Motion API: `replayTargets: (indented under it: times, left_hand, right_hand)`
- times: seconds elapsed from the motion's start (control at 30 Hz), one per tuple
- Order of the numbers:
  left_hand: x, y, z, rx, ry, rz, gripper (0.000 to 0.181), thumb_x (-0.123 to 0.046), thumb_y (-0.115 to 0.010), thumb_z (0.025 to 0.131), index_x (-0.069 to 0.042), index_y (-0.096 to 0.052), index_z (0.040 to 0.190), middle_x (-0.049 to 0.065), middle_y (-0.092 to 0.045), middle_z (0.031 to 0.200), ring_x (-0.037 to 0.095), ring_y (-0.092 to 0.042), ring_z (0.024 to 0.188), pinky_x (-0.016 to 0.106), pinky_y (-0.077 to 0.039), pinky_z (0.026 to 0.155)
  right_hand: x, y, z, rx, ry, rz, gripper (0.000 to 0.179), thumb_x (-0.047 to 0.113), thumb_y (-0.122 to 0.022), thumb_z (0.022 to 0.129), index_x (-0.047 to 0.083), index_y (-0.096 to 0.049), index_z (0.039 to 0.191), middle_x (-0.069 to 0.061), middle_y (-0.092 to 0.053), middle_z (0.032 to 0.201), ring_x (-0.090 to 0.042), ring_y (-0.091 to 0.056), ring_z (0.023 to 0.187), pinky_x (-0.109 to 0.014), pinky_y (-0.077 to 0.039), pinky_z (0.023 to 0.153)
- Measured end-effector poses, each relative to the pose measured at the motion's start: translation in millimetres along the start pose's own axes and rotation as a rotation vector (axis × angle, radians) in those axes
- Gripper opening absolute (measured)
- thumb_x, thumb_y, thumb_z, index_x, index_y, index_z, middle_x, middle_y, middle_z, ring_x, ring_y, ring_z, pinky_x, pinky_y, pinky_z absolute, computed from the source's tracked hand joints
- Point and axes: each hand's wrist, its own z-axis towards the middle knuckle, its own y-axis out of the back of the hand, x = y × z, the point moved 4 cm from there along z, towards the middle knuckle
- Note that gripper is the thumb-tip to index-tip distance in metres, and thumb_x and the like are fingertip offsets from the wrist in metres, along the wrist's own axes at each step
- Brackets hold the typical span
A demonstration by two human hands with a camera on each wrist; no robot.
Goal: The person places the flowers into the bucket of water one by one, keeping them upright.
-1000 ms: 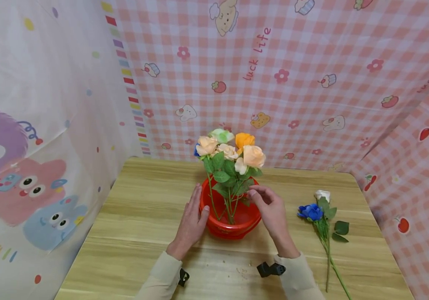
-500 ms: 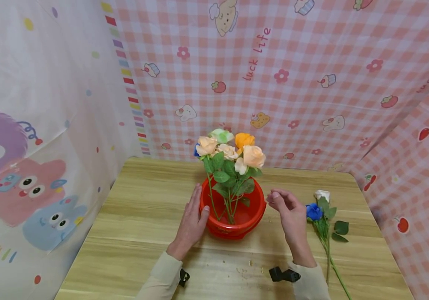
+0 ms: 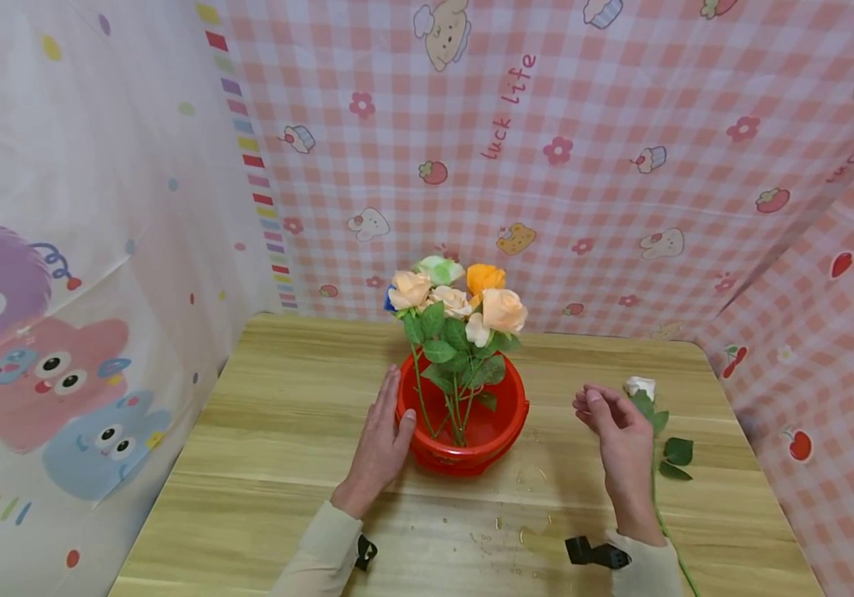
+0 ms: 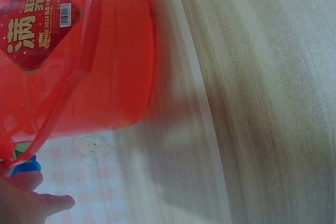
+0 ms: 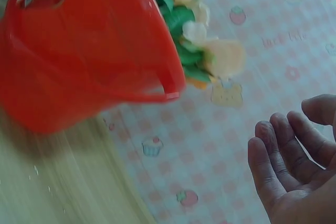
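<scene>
A red plastic bucket (image 3: 464, 460) stands mid-table with several artificial flowers upright in it: peach roses (image 3: 504, 310), an orange flower (image 3: 486, 278), a pale green one (image 3: 439, 269) and a bit of blue at the left. My left hand (image 3: 378, 448) rests with straight fingers against the bucket's left rim. To the bucket's right, above the table, is my right hand (image 3: 621, 439), its fingers loosely bent around nothing. Close beside it lies a white rose (image 3: 640, 387) with a long green stem; the blue flower there is hidden by the hand.
Loose green leaves (image 3: 676, 452) lie right of the stem. Water drops (image 3: 497, 523) dot the wooden table (image 3: 278, 431) in front of the bucket. A checked pink cloth (image 3: 397, 182) hangs behind the table, and a white printed cloth (image 3: 121, 274) at the left.
My right hand has left the flower leaves at the bucket and moved right, close to the loose flowers, covering the blue one. The left hand has stayed at the rim.
</scene>
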Motion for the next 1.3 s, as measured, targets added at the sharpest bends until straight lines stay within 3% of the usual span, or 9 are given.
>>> replayTargets:
  times: [0.33, 0.6, 0.87, 1.03, 1.3]
  left_hand:
    - [-1.5, 1.0, -0.7, -0.02, -0.033, -0.002, 0.064, -0.016, -0.05, 0.106, 0.0, -0.024, 0.163, 0.016, -0.024, 0.17, 0.031, -0.024, 0.155, 0.062, -0.026, 0.12]
    - [-1.1, 0.6, -0.6, -0.005, -0.012, -0.006, 0.064, -0.02, -0.049, 0.108, -0.002, -0.023, 0.164, 0.014, -0.023, 0.171, 0.03, -0.024, 0.156, 0.063, -0.024, 0.12]
    - [0.2, 0.6, -0.7, -0.009, -0.02, -0.001, 0.064, -0.02, -0.048, 0.108, -0.001, -0.024, 0.164, 0.015, -0.024, 0.17, 0.031, -0.024, 0.155, 0.066, -0.026, 0.118]
    - [-0.5, 0.9, -0.6, -0.007, -0.018, -0.006, 0.064, -0.019, -0.049, 0.108, -0.001, -0.024, 0.164, 0.015, -0.024, 0.17, 0.031, -0.025, 0.155, 0.067, -0.026, 0.118]
    - [-0.4, 1.0, -0.7, 0.003, -0.002, -0.013, 0.065, -0.02, -0.048, 0.108, -0.003, -0.022, 0.165, 0.009, -0.02, 0.172, 0.03, -0.023, 0.156, 0.064, -0.024, 0.12]
  right_hand:
    - [-1, 36, 3.1, -0.056, -0.038, 0.012, 0.032, 0.009, -0.066, 0.101, -0.016, -0.064, 0.12, -0.006, -0.076, 0.096, -0.014, -0.074, 0.086, -0.024, -0.06, 0.078]
    - [-7, 69, 4.7, -0.077, -0.097, -0.05, 0.029, 0.014, -0.066, 0.102, -0.008, -0.067, 0.121, 0.002, -0.076, 0.096, -0.01, -0.073, 0.088, -0.019, -0.059, 0.08]
    - [-14, 101, 7.7, -0.052, -0.134, -0.097, 0.01, 0.011, -0.066, 0.101, 0.011, -0.073, 0.108, 0.008, -0.077, 0.094, -0.004, -0.074, 0.086, -0.016, -0.058, 0.077]
    - [-21, 119, 8.2, -0.008, -0.2, -0.172, 0.008, 0.017, -0.069, 0.1, 0.021, -0.073, 0.106, 0.013, -0.076, 0.096, 0.0, -0.072, 0.087, -0.014, -0.056, 0.075]
    - [-37, 146, 2.9, 0.071, -0.268, -0.2, 0.018, 0.017, -0.067, 0.102, 0.033, -0.073, 0.096, 0.018, -0.075, 0.092, 0.003, -0.071, 0.085, -0.015, -0.057, 0.074]
